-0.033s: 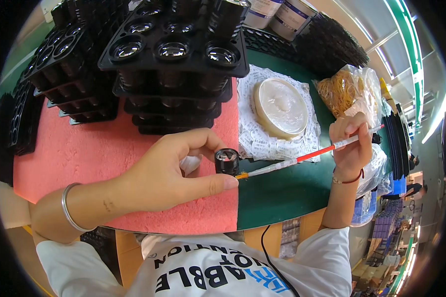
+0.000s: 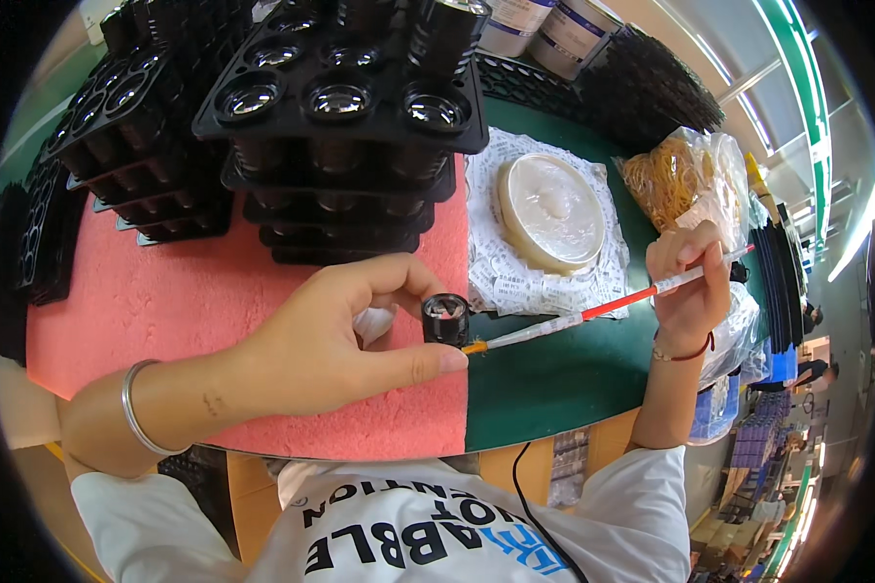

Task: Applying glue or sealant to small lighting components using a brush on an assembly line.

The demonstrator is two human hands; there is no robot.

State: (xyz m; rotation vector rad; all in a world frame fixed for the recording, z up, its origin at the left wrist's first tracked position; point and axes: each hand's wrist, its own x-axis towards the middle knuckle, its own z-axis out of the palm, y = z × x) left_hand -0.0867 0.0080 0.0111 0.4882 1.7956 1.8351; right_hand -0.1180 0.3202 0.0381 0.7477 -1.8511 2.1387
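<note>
Between the thumb and fingers of my left hand (image 2: 350, 335) is a small black lens barrel (image 2: 445, 319), its glass end facing up, over the right edge of the pink mat. A white piece, too covered to name, shows inside the curled fingers. My right hand (image 2: 692, 282) pinches the far end of a slim paintbrush (image 2: 593, 313) with a red and whitish handle. The brush slants down to the left, and its yellow-brown bristles meet the lower side of the barrel near my left thumb tip.
Stacked black trays (image 2: 340, 146) of lenses stand at the back left on the pink foam mat (image 2: 165, 291). A round, clear-covered dish (image 2: 552, 212) sits on printed paper on the green table (image 2: 554, 389). Farther right lies a bag of yellow rubber bands (image 2: 676, 180). White tins (image 2: 574, 39) stand behind.
The lens barrel has shifted down very slightly in my left hand. Both hands and the brush are otherwise nearly still.
</note>
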